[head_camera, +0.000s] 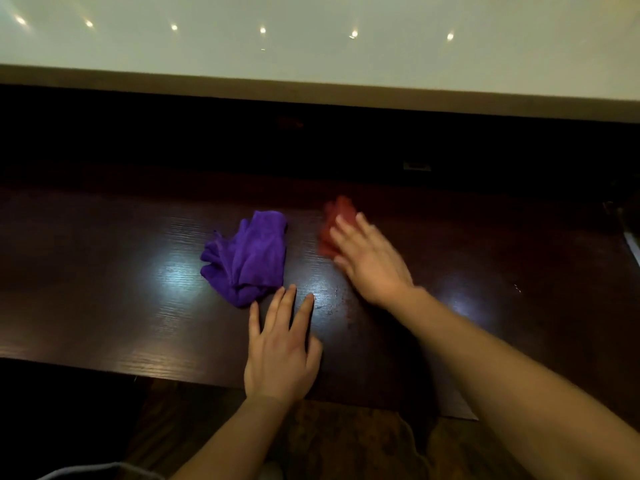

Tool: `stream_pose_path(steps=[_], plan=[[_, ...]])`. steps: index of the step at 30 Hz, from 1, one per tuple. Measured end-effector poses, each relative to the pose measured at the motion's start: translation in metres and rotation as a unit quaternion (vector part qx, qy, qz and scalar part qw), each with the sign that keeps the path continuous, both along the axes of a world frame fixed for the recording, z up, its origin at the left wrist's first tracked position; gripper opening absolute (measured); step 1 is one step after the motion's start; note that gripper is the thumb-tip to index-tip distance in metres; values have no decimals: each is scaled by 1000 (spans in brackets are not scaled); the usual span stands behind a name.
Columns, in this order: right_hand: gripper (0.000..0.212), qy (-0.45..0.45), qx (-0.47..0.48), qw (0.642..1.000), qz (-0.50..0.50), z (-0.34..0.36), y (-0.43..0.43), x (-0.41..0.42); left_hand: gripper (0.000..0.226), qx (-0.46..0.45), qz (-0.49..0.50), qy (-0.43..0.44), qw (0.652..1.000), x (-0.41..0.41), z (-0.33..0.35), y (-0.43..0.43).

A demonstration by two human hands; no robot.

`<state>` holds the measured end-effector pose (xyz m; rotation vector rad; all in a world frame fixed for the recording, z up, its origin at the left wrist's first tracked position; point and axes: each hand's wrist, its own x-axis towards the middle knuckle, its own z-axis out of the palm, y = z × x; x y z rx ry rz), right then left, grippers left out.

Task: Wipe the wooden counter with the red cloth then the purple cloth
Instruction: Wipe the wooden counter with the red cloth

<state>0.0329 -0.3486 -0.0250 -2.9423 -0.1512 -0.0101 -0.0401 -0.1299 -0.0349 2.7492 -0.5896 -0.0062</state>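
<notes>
A dark wooden counter (104,289) runs across the view. A crumpled purple cloth (247,256) lies near its middle. To the right of it, a red cloth (334,216) sits under my right hand (367,258), which presses flat on it and looks motion-blurred; most of the cloth is hidden by the fingers. My left hand (280,351) rests flat on the counter near the front edge, fingers apart, its fingertips just beside the purple cloth's near corner and holding nothing.
A pale raised ledge (311,64) with light reflections runs along the back, above a dark recess. The counter's front edge (104,367) lies close to me, with patterned floor below. Something pale sits at the far right edge (632,242).
</notes>
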Motion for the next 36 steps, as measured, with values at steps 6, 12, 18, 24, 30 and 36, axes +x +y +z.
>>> stream_pose_path(steps=[6, 12, 18, 24, 30, 36], plan=[[56, -15, -30, 987, 160, -22, 10, -116, 63, -45, 11, 5, 999, -2, -2, 3], [59, 27, 3, 993, -115, 7, -4, 3, 59, -37, 8, -9, 999, -2, 1, 0], [60, -10, -12, 997, 75, -21, 42, -123, 51, -27, 6, -5, 1000, -1, -1, 3], [63, 5, -28, 995, -98, -7, -38, -90, 51, -1, 7, -14, 1000, 0, -4, 2], [65, 3, -22, 995, -93, -11, 11, -134, 51, 4, 11, -12, 1000, 0, -4, 2], [64, 4, -24, 999, -37, -11, -7, -123, 51, 0, 12, -19, 1000, -1, -6, 2]])
